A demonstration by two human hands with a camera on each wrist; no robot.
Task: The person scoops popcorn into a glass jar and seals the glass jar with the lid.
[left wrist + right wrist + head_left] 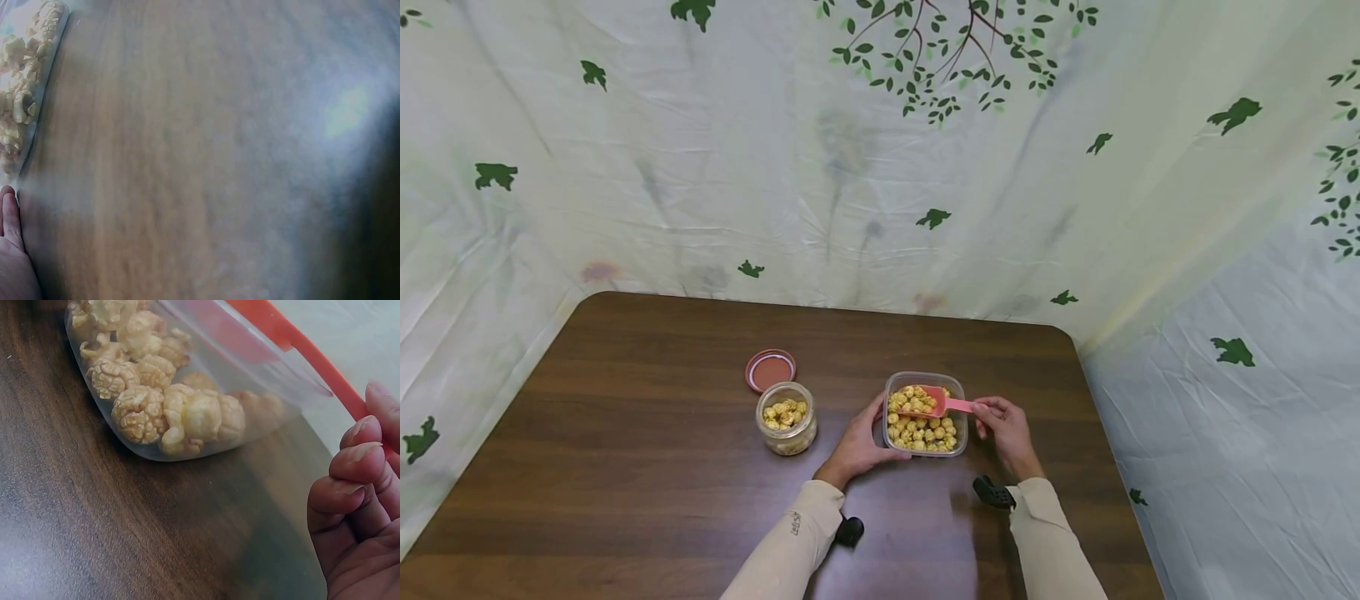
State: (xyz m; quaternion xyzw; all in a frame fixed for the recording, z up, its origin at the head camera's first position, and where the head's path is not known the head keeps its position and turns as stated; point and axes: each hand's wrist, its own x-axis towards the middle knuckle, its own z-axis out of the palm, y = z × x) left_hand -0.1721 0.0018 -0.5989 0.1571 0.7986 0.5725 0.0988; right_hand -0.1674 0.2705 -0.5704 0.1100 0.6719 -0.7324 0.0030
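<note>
Centrally on the dark brown wooden bench (625,433) stood a clear rectangular plastic container (925,414) filled with golden caramel popcorn (921,429). The left hand (859,446) rested against the container's left side, its thumb up along the wall and its fingers near the base; whether they curled around the wall could not be made out, and the left wrist view showed only a fingertip beside the container's edge. The right hand (1006,427) pinched the end of the handle of a pink plastic scoop (942,403), its fingers curled around it, just to the right of the container. The scoop's bowl lay over the popcorn near the container's far right corner, carrying a few pieces. To the left, well apart from the container, stood a small round glass jar (786,429) partly filled with popcorn. Just behind the jar lay a round reddish-brown lid (771,370), flat on the bench.
</note>
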